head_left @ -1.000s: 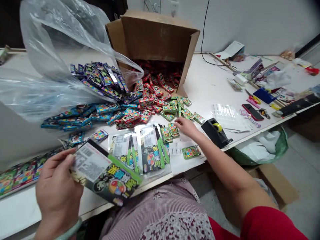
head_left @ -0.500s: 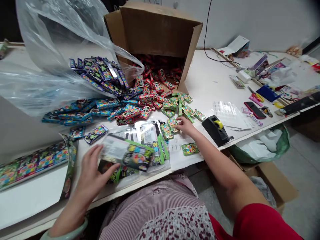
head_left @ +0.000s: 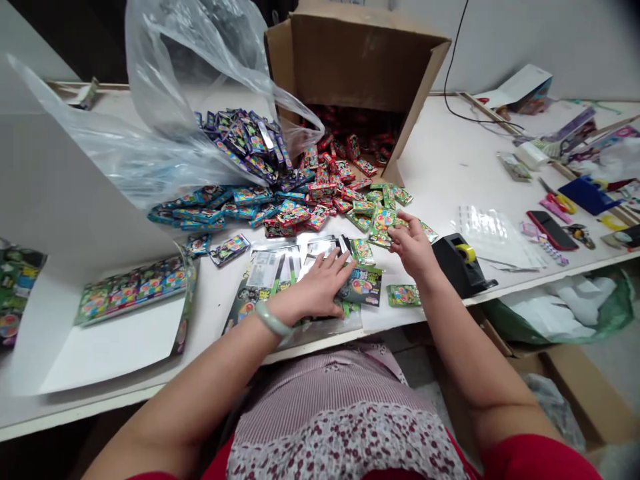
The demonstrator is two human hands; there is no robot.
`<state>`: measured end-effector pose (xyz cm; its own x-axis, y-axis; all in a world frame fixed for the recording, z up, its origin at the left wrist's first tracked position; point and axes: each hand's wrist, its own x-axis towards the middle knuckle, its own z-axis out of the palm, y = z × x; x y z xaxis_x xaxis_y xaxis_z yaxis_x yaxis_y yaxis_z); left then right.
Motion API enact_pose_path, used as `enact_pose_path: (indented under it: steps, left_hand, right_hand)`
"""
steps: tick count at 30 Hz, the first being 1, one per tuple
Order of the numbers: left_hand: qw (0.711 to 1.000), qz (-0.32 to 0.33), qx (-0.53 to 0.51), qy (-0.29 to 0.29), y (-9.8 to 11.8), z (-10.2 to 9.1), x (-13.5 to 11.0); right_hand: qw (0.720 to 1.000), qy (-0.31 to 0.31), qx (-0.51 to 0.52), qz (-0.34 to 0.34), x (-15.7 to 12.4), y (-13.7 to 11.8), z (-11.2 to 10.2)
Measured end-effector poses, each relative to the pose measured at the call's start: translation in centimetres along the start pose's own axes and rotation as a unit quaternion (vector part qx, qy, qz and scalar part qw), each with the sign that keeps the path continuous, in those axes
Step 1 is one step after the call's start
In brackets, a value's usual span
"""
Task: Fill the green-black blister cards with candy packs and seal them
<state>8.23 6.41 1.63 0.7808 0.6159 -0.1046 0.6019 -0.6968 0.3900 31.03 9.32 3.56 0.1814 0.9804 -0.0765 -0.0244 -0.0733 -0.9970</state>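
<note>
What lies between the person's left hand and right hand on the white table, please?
In the head view, a black-and-green printed card packet and a small green foil packet lie between the left hand and right hand on the white table.

Bright, even indoor light, with glare on the plastic bag (head_left: 170, 73).

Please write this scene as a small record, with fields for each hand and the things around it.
Left hand: flat on printed packaging sheets
Left wrist: pale green bangle
Right hand: holds small green packet
Beside right hand: black tape dispenser
Rest: cardboard box on its side, red packets spilling out; clear plastic bag
</note>
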Motion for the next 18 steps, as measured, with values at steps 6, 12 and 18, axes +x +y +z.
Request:
enact_pose_path:
  steps: [6, 12, 18]
  left_hand:
    - [0.990, -0.006, 0.003, 0.141, -0.6, -1.2, -0.4]
    - [0.967, -0.066, 0.022, 0.245, -2.2, -3.0, -5.4]
    - [0.964, -0.065, 0.055, 0.251, -2.4, -2.6, -8.3]
  right_hand:
    - [0.998, 0.003, -0.028, -0.063, -2.5, -1.5, -2.5]
    - [0.980, -0.038, -0.116, -0.157, -4.6, -2.1, 0.2]
    - [0.942, -0.252, -0.205, -0.080, -5.1, -2.5, 2.9]
